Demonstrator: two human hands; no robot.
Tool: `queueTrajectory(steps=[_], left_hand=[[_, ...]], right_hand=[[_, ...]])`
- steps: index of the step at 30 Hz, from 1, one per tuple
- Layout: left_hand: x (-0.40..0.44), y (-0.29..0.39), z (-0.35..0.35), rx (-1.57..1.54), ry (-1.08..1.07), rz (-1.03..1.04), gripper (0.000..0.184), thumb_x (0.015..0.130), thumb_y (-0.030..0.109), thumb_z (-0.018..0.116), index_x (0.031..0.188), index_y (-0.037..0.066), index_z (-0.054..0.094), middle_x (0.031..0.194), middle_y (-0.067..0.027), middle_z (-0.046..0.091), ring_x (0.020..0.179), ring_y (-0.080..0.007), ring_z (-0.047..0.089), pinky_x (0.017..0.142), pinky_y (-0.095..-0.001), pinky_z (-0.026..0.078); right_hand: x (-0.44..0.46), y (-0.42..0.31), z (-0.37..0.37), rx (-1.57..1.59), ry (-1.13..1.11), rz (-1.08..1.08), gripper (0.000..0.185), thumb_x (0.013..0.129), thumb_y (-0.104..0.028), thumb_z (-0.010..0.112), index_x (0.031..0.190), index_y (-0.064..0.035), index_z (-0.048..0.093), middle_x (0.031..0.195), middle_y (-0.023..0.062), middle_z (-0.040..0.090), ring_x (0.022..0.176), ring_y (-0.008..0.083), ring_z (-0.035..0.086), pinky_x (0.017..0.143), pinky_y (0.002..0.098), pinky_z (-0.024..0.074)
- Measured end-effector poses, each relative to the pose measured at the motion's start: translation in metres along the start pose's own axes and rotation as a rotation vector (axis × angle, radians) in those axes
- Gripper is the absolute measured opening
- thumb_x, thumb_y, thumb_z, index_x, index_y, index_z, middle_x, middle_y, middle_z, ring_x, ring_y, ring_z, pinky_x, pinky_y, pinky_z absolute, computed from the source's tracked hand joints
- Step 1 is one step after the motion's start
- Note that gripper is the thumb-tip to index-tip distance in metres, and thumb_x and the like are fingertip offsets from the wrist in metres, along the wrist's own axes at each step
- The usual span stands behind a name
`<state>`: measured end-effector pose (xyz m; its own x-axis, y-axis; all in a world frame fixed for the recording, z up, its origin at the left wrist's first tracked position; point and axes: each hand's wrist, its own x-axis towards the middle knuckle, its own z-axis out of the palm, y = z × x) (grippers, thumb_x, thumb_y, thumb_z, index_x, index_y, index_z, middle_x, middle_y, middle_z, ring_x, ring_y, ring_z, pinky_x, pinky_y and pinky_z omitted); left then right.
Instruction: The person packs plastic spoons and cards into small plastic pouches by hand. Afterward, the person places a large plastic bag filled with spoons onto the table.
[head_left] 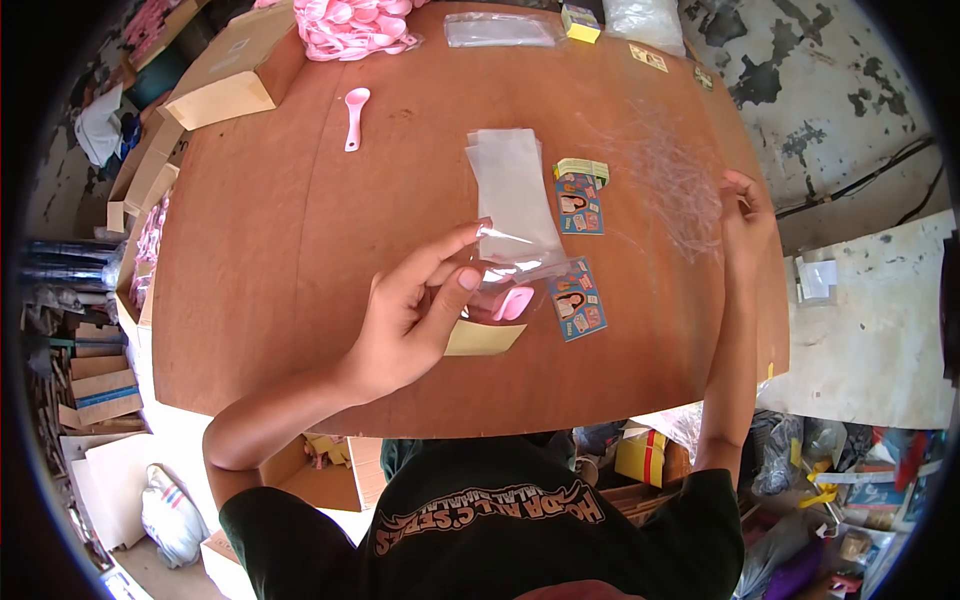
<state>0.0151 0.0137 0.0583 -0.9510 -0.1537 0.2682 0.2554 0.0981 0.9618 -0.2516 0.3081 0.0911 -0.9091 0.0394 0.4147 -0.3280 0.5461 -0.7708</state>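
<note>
My left hand (pixel 410 310) pinches a clear plastic bag (pixel 520 268) between thumb and fingers over the near middle of the table. Inside it shows a pink spoon (pixel 513 304), partly hidden by the hand. A pale yellow card (pixel 483 339) sits just below the spoon; whether it is inside the bag I cannot tell. My right hand (pixel 747 218) is at the table's right edge with its fingers curled together, beside a heap of thin clear plastic strips (pixel 675 195). Anything between those fingers is too small to make out.
Flat clear bags (pixel 512 180) lie mid-table, with a stack of printed cards (pixel 580 200) and a single printed card (pixel 578 300) to their right. A loose pink spoon (pixel 354 118) lies left. Farther back are a cardboard box (pixel 235 65) and a pile of pink spoons (pixel 355 28).
</note>
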Motion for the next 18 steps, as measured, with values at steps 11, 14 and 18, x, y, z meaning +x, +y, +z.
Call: queueTrajectory(steps=[11,14,18], left_hand=[[0.007,-0.001,0.006,-0.236,-0.07,0.032,0.05,0.1,0.012,0.05,0.145,0.002,0.031,0.113,-0.0162,0.066,0.102,-0.021,0.066,0.089,-0.035,0.052],[0.011,0.0,-0.003,-0.227,-0.023,0.27,0.071,0.092,0.021,0.065,0.148,0.004,0.024,0.127,-0.0189,0.059,0.116,-0.0279,0.059,0.1,-0.0422,0.045],[0.022,0.011,-0.021,0.071,-0.064,0.222,0.095,0.074,0.027,0.083,0.147,0.004,0.027,0.135,-0.0187,0.051,0.129,-0.0321,0.048,0.105,-0.0465,0.039]], right_hand=[[-0.107,-0.126,0.047,0.471,-0.896,-0.501,0.015,0.083,-0.011,0.073,0.096,-0.0046,0.07,0.088,0.006,0.069,0.08,0.0133,0.062,0.069,0.0262,0.0471],[-0.102,-0.15,0.05,0.366,-0.602,-0.823,0.009,0.078,-0.006,0.074,0.086,-0.0039,0.069,0.079,0.0065,0.066,0.069,0.0189,0.062,0.059,0.0288,0.0466],[-0.102,-0.156,0.053,0.31,-0.561,-0.919,0.006,0.077,-0.002,0.071,0.083,-0.0035,0.069,0.072,0.0065,0.065,0.06,0.0198,0.061,0.055,0.0296,0.0465]])
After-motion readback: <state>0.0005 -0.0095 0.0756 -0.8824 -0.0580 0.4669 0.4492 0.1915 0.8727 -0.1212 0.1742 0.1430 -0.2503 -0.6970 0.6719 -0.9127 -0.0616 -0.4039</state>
